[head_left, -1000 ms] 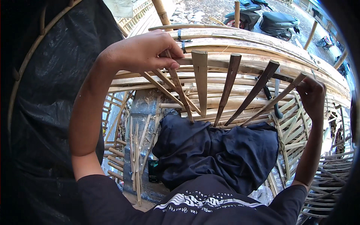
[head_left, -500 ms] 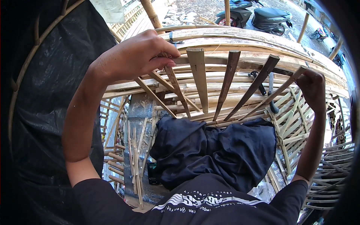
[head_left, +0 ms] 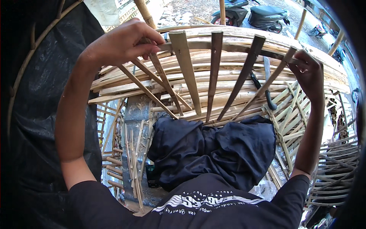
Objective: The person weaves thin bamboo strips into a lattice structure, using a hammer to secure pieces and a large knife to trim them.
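A half-woven bamboo basket frame [head_left: 228,57] rests over my lap, with several flat bamboo ribs [head_left: 187,72] fanning up from my dark trousers to a curved rim strip. My left hand [head_left: 124,42] is closed around the rim strip and the top of a thin rib at the upper left. At the right end of the same rim, my right hand [head_left: 309,74] grips the strip where the outermost rib meets it. A dark-handled knife [head_left: 267,87] lies on the stacked bamboo slats behind the ribs.
A pile of split bamboo slats [head_left: 126,82] lies in front of me. Finished bamboo lattice pieces [head_left: 335,168] stand at the right. A black tarp [head_left: 38,114] hangs at the left. Parked scooters [head_left: 255,15] stand at the top on the paved ground.
The frame and both hands sit slightly higher and closer in view. My left hand has shifted a little left along the rim strip; the right hand keeps its grip.
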{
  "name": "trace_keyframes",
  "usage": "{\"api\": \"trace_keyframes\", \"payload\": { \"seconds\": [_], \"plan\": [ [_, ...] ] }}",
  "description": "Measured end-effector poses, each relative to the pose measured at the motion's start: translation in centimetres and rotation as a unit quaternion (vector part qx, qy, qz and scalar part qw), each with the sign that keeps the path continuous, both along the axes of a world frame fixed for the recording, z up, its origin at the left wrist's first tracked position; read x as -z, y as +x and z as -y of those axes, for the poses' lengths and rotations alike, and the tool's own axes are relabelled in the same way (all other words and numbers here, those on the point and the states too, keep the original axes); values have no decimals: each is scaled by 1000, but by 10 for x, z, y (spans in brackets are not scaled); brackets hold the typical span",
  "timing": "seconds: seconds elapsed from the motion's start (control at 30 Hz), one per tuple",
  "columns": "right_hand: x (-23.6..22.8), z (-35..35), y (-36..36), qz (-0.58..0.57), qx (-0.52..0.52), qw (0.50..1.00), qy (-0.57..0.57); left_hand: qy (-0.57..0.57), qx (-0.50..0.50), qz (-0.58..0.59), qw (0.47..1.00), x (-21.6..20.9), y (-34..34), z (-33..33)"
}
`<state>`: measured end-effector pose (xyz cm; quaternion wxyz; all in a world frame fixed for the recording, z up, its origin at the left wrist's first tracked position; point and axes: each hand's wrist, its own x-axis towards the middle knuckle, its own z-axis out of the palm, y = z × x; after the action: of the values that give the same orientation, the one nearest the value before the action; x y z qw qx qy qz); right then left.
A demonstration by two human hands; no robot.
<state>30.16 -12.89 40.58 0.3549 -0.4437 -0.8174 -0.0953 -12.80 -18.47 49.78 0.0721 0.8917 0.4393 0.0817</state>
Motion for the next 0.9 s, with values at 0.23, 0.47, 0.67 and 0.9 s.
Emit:
{"api": "trace_keyframes", "payload": {
  "seconds": [0.23, 0.47, 0.67, 0.9],
  "plan": [
    [63, -5, 13, -308, -51, 931, 192, -33, -43, 31, 998, -17, -16, -11],
    [186, 1, -71, -458, -143, 849, -222, -47, -86, 45, 994, -32, -24, -19],
    [228, -24, -115, -479, -242, 801, -267, -37, -72, 33, 996, -41, -22, -22],
    [207, -10, -130, -550, -341, 704, -291, -62, -70, 54, 994, -50, -46, -15]
  ]
}}
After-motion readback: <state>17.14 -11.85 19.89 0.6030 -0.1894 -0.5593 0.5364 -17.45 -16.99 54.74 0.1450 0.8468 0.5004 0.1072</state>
